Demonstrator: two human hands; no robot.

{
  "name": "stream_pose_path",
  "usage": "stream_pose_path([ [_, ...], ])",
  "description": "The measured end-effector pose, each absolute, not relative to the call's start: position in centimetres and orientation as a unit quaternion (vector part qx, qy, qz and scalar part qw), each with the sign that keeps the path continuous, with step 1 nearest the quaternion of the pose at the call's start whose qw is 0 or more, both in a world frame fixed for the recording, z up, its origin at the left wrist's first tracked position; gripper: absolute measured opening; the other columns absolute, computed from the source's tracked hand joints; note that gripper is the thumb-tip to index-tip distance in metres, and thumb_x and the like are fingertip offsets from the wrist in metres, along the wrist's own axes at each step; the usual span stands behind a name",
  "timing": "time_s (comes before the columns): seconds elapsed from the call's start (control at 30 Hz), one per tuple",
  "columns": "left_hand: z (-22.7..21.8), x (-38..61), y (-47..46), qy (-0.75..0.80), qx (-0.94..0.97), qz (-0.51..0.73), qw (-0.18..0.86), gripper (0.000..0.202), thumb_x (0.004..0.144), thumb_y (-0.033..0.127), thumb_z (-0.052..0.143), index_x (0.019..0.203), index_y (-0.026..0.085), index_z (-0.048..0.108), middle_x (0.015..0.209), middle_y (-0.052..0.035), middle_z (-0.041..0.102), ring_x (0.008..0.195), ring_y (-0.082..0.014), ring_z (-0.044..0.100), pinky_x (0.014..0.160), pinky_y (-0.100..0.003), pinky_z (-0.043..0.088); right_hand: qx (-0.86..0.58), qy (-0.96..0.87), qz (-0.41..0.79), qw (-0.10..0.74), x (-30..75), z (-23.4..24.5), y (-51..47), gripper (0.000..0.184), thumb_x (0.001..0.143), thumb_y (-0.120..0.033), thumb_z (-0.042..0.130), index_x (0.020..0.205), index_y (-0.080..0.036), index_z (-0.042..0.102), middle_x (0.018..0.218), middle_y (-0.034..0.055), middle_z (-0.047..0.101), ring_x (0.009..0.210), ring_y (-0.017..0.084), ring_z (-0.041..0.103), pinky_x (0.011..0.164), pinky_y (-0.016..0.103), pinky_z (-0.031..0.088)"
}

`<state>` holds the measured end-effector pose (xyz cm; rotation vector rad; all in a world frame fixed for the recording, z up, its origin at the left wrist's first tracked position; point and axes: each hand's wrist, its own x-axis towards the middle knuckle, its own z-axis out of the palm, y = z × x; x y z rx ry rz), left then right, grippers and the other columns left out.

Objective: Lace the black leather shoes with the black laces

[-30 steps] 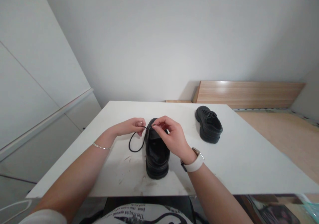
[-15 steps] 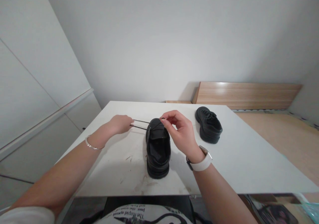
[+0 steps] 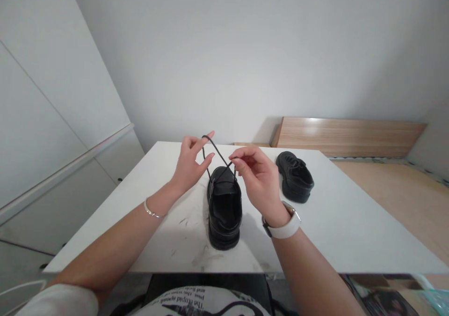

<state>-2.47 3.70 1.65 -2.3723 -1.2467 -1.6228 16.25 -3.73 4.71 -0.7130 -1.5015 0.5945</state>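
Note:
A black shoe [image 3: 224, 208] stands on the white table [image 3: 351, 222] in front of me, heel towards me. Its black lace [image 3: 213, 150] rises from the shoe's front in a raised loop. My left hand [image 3: 191, 164] is lifted above and left of the shoe, with the loop caught between its fingers. My right hand [image 3: 257, 180] is just right of the shoe's front and pinches the other part of the lace between thumb and forefinger. A white watch sits on the right wrist and a thin bracelet on the left.
A second black shoe [image 3: 295, 175] lies on the table to the right, laces in place. A wooden board [image 3: 351, 133] leans along the wall behind the table. White cabinet doors [image 3: 52, 119] stand to the left.
My left hand has risen from the table's left side to above the shoe, lifting the lace into a raised loop. My right hand has stayed at the shoe's front.

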Motion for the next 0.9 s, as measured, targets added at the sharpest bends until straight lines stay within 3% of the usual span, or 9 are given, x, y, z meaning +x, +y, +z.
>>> stream_pose_path([
  [0.1,0.7,-1.1,3.7,-0.374,-0.766,-0.515,-0.086,0.038,0.087,0.029,0.065,0.124,0.02,0.067,0.116,-0.0107,0.06,0.109,-0.0243,0.057,0.098,-0.041,0.049,-0.284,-0.667,0.198,0.66,16.1,6.3,-3.5,0.001,0.092,-0.021,0.063,0.093,-0.022,0.064,0.091,0.0014,0.068,0.082,0.015,0.062,0.077,0.032,0.05],
  [0.2,-0.8,0.3,3.3,-0.342,-0.767,-0.446,-0.31,0.025,0.088,0.034,0.062,0.103,0.016,0.071,0.088,-0.0061,0.069,0.078,-0.019,0.065,0.075,-0.031,0.053,-0.272,-0.666,0.113,0.685,16.0,8.2,-3.4,0.003,0.094,-0.022,0.062,0.095,-0.023,0.064,0.095,0.0024,0.068,0.091,0.017,0.062,0.084,0.035,0.049],
  [0.27,-1.8,1.0,3.0,-0.332,-0.753,-0.421,-0.382,0.024,0.087,0.038,0.064,0.09,0.015,0.07,0.074,-0.0034,0.068,0.065,-0.0162,0.061,0.065,-0.028,0.05,-0.256,-0.663,0.075,0.7,15.9,9.7,-3.5,0.004,0.095,-0.022,0.06,0.096,-0.024,0.063,0.096,0.0023,0.068,0.092,0.017,0.061,0.086,0.036,0.048],
  [0.43,-3.3,1.2,2.8,-0.315,-0.74,-0.442,-0.397,0.054,0.098,0.065,0.039,0.092,0.017,0.063,0.087,-0.008,0.071,0.081,-0.0194,0.066,0.079,-0.033,0.054,-0.155,-0.655,0.038,0.739,15.2,13.4,-3.3,0.01,0.096,-0.014,0.056,0.091,-0.023,0.058,0.092,0.0008,0.062,0.09,0.015,0.062,0.086,0.033,0.048],
  [0.53,-4.0,1.0,3.1,-0.294,-0.754,-0.419,-0.412,0.084,0.087,0.087,0.023,0.097,0.015,0.065,0.095,-0.0146,0.072,0.091,-0.0261,0.068,0.086,-0.041,0.055,-0.098,-0.65,0.011,0.754,14.2,15.1,-2.7,0.013,0.094,-0.009,0.055,0.09,-0.021,0.055,0.092,0.0008,0.06,0.088,0.014,0.063,0.082,0.028,0.05],
  [0.6,-4.0,0.9,3.0,-0.29,-0.766,-0.403,-0.407,0.088,0.077,0.093,0.035,0.099,0.015,0.069,0.1,-0.0162,0.072,0.096,-0.0295,0.068,0.091,-0.045,0.054,-0.071,-0.656,-0.001,0.752,13.4,15.8,-2.7,0.013,0.094,-0.008,0.054,0.091,-0.021,0.053,0.092,0.0006,0.061,0.085,0.012,0.063,0.081,0.025,0.051],
  [0.73,-3.0,1.3,2.1,-0.327,-0.785,-0.389,-0.354,0.055,0.074,0.07,0.071,0.098,0.02,0.072,0.105,-0.0113,0.072,0.102,-0.0299,0.066,0.099,-0.045,0.051,-0.083,-0.68,0.052,0.727,11.5,16.8,-4.5,0.014,0.097,-0.01,0.049,0.091,-0.023,0.047,0.096,0.0008,0.058,0.092,0.009,0.061,0.085,0.021,0.053],
  [0.83,-2.0,1.7,1.3,-0.351,-0.792,-0.39,-0.312,0.035,0.077,0.057,0.074,0.09,0.025,0.073,0.099,-0.0072,0.074,0.1,-0.0281,0.067,0.095,-0.042,0.055,-0.07,-0.703,0.083,0.703,10.6,18.1,-5.5,0.01,0.099,-0.015,0.043,0.092,-0.022,0.045,0.092,0.0002,0.051,0.091,0.005,0.056,0.091,0.019,0.051],
  [0.9,-1.7,1.9,1.0,-0.355,-0.79,-0.396,-0.304,0.029,0.078,0.053,0.073,0.088,0.026,0.073,0.098,-0.0062,0.075,0.099,-0.0278,0.067,0.095,-0.043,0.055,-0.042,-0.72,0.085,0.688,10.1,19.0,-5.1,0.016,0.101,-0.033,0.042,0.089,-0.022,0.042,0.085,-0.0008,0.047,0.082,0.004,0.054,0.094,0.021,0.052],
])
